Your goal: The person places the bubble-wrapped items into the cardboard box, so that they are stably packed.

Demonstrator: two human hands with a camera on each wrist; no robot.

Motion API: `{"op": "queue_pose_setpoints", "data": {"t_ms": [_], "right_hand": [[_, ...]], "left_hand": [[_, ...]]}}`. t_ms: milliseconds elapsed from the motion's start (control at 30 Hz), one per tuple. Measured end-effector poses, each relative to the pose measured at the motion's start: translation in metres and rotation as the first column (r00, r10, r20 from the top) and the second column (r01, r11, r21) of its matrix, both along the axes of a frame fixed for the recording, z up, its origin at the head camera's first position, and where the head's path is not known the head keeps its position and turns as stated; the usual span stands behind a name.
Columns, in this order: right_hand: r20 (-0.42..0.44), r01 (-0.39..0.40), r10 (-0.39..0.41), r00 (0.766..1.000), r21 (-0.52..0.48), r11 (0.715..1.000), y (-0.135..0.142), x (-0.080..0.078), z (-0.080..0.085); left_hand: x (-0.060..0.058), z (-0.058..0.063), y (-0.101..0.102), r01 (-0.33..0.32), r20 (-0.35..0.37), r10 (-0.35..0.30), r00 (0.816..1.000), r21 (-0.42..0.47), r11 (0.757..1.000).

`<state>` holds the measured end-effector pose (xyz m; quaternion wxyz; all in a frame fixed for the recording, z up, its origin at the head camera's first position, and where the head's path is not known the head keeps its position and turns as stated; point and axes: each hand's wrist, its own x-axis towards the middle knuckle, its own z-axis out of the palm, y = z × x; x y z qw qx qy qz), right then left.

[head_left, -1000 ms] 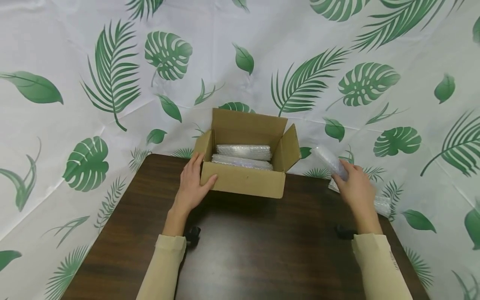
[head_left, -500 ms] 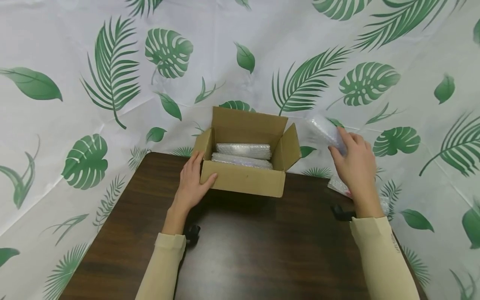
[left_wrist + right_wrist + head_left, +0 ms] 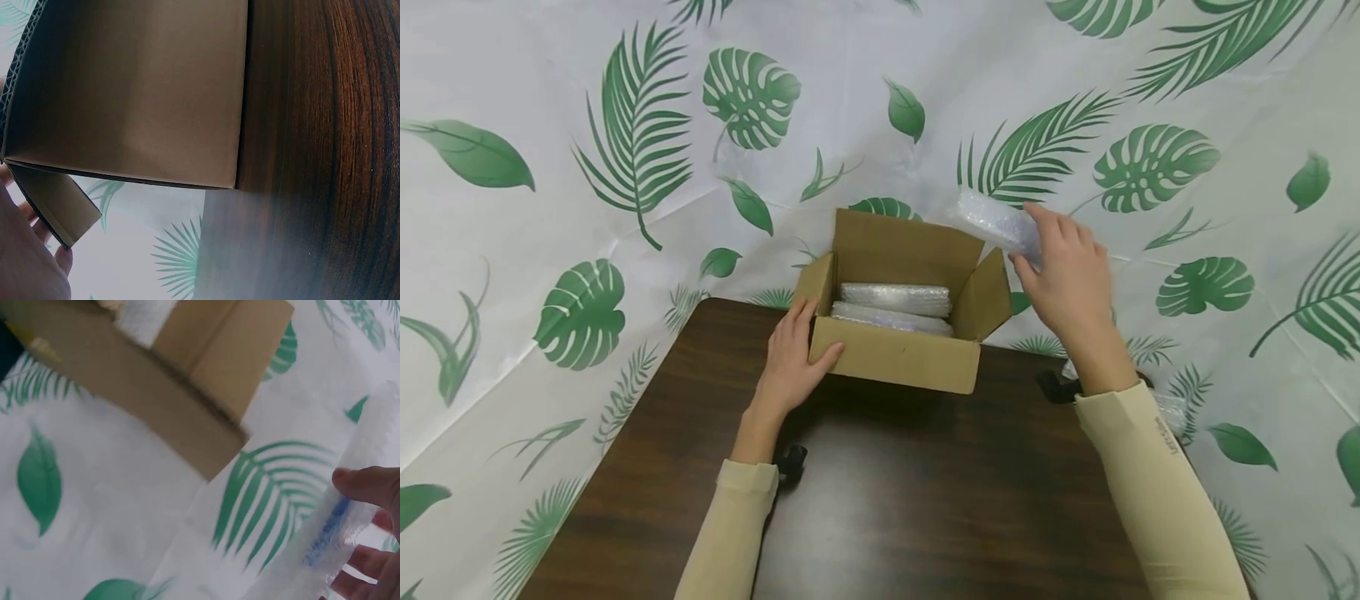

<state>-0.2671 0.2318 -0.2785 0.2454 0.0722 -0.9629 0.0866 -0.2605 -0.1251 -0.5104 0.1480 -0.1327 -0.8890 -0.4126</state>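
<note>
An open cardboard box (image 3: pixel 898 362) stands at the table's far edge with its flaps spread. Two bubble-wrapped packages lie inside, a rear one (image 3: pixel 895 297) and a front one (image 3: pixel 891 319). At the box's left front corner my left hand (image 3: pixel 790 358) grips it, thumb on the front flap and fingers at the left flap (image 3: pixel 59 209). My right hand (image 3: pixel 1070 275) holds another bubble-wrapped package (image 3: pixel 996 223) by one end, raised above the box's right side. Blue marking shows through that wrap in the right wrist view, where the thumb presses one side and fingers lie across the other.
More bubble wrap (image 3: pixel 1170 410) lies at the table's right far edge, partly hidden behind my right forearm. A white cloth with green leaves (image 3: pixel 917 167) hangs behind the dark wooden table (image 3: pixel 925 492).
My right hand has lifted the bubble-wrapped package and carried it left, from the table's right side to above the box's right side. My left hand stays on the box corner.
</note>
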Motion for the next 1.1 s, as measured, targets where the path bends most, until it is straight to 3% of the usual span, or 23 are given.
{"op": "queue_pose_setpoints", "data": {"t_ms": [267, 600, 767, 867, 1100], "right_hand": [[0.076, -0.122, 0.115, 0.99, 0.091, 0.988, -0.041, -0.02, 0.003], [0.265, -0.229, 0.176, 0.948, 0.183, 0.956, -0.071, -0.045, -0.02], [0.374, -0.282, 0.188, 0.908, 0.214, 0.935, -0.08, -0.061, -0.037], [0.453, -0.307, 0.186, 0.872, 0.21, 0.928, -0.091, -0.072, -0.047], [0.589, -0.319, 0.183, 0.787, 0.135, 0.938, -0.109, -0.092, -0.076]], "left_hand": [[-0.001, 0.0, -0.001, -0.007, -0.012, 0.007, 1.0, 0.003, 1.0], [0.0, -0.003, 0.003, 0.002, 0.014, -0.002, 1.0, 0.022, 1.0], [-0.001, -0.003, 0.003, 0.0, 0.003, 0.0, 1.0, 0.022, 1.0], [0.0, -0.002, 0.002, -0.003, -0.007, 0.003, 1.0, 0.024, 1.0], [0.0, -0.001, 0.002, -0.005, -0.009, 0.005, 1.0, 0.023, 1.0]]}}
